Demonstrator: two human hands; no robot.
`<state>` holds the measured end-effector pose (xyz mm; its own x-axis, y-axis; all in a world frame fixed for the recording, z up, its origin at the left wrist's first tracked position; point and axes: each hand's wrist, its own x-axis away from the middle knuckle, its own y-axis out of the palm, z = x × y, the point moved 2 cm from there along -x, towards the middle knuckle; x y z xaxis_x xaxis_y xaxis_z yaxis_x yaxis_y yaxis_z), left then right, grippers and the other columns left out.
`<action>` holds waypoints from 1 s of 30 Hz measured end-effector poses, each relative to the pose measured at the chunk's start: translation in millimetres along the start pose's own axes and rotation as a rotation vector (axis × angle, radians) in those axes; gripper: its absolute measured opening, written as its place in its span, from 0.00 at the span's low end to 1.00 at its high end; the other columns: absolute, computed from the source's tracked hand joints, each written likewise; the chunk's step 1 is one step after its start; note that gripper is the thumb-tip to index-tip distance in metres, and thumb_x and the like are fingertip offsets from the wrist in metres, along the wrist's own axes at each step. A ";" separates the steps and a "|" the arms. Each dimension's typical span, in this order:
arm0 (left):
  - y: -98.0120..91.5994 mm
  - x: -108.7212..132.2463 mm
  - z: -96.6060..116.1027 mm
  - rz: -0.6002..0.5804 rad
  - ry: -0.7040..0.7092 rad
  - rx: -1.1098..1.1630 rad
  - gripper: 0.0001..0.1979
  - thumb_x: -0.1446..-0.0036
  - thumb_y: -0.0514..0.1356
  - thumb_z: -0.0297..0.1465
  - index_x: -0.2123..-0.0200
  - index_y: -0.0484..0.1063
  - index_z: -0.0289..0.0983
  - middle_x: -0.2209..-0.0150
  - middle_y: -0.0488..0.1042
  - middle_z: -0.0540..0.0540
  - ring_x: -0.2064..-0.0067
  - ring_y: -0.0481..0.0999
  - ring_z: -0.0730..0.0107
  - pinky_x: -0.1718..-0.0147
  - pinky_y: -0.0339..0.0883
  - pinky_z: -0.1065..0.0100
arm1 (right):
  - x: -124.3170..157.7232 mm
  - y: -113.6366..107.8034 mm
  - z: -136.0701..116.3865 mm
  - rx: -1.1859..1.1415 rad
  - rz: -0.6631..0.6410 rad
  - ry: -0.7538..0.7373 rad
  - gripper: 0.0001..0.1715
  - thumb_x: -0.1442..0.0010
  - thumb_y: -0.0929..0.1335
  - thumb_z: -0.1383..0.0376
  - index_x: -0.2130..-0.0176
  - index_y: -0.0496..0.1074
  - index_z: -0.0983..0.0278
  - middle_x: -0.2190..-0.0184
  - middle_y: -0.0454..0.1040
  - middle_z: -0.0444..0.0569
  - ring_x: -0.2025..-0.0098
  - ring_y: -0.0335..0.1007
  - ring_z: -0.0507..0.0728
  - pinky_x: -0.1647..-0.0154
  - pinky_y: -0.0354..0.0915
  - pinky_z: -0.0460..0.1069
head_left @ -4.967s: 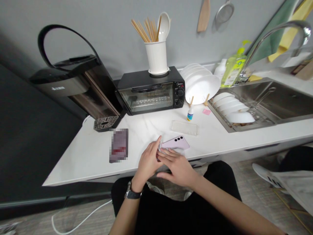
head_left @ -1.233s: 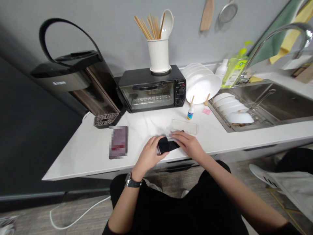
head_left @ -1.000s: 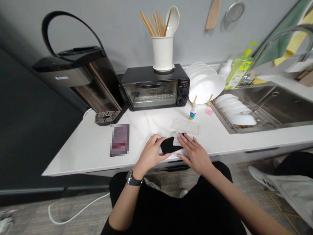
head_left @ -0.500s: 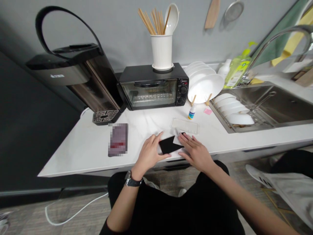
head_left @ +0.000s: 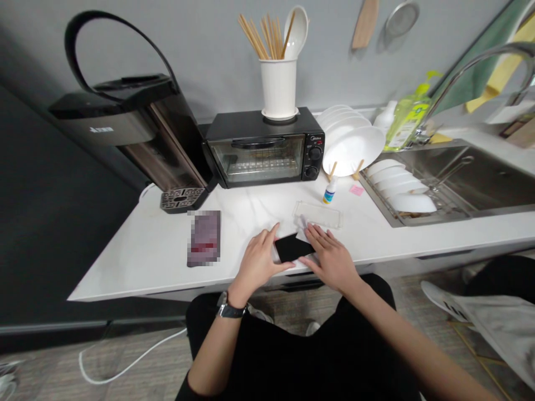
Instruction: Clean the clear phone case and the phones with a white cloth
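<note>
A phone [head_left: 288,247] lies screen-up, black, near the front edge of the white counter [head_left: 146,256]. My left hand [head_left: 259,262] grips its left end between thumb and fingers. My right hand [head_left: 330,259] lies flat over its right end, pressing a small white cloth or wipe [head_left: 303,224] that peeks out past the fingertips. Just behind the hands lies a clear phone case [head_left: 317,214]. A wristwatch [head_left: 229,310] sits on my left wrist.
A blurred dark rectangular item [head_left: 204,238] lies left of the hands. Behind stand a small dropper bottle [head_left: 329,191], a pink pad [head_left: 356,190], a black toaster oven [head_left: 263,147], a water dispenser [head_left: 134,133], stacked white plates [head_left: 351,146] and the sink [head_left: 468,172] at right.
Five seconds ago the phone lay back-up, pink. It is now screen-up. Over the last second my right hand has slid leftward across the screen with the cloth.
</note>
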<state>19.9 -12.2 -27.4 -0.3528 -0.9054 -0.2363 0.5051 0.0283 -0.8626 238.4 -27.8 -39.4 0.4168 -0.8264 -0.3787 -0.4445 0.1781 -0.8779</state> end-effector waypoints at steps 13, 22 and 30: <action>-0.7 -0.3 -2.0 0.012 0.000 -0.002 0.56 0.50 0.75 0.47 0.26 0.48 0.44 0.52 0.73 0.42 0.50 0.75 0.49 0.45 0.69 0.49 | 10.6 -6.7 15.3 0.022 0.002 -0.008 0.39 0.27 0.65 0.51 0.28 0.58 0.69 0.28 0.60 0.63 0.27 0.56 0.68 0.30 0.61 0.68; 2.6 1.2 -6.7 0.012 0.024 -0.027 0.53 0.45 0.72 0.42 0.25 0.46 0.45 0.50 0.71 0.41 0.49 0.75 0.50 0.47 0.70 0.50 | -3.4 13.9 -29.6 -0.125 -0.046 -0.171 0.49 0.32 0.66 0.41 0.27 0.57 0.69 0.29 0.61 0.64 0.27 0.58 0.68 0.29 0.61 0.66; 3.5 -1.8 -4.1 -0.002 0.018 -0.015 0.55 0.47 0.74 0.44 0.25 0.46 0.43 0.50 0.72 0.41 0.49 0.75 0.49 0.46 0.69 0.50 | -9.4 12.7 -17.5 -0.013 -0.004 -0.048 0.52 0.34 0.67 0.40 0.29 0.59 0.75 0.29 0.60 0.68 0.27 0.56 0.72 0.28 0.58 0.67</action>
<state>19.1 -8.7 -31.8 -0.3679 -0.8978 -0.2423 0.4923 0.0330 -0.8698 214.9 -27.1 -41.9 0.4557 -0.8005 -0.3893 -0.4534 0.1676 -0.8754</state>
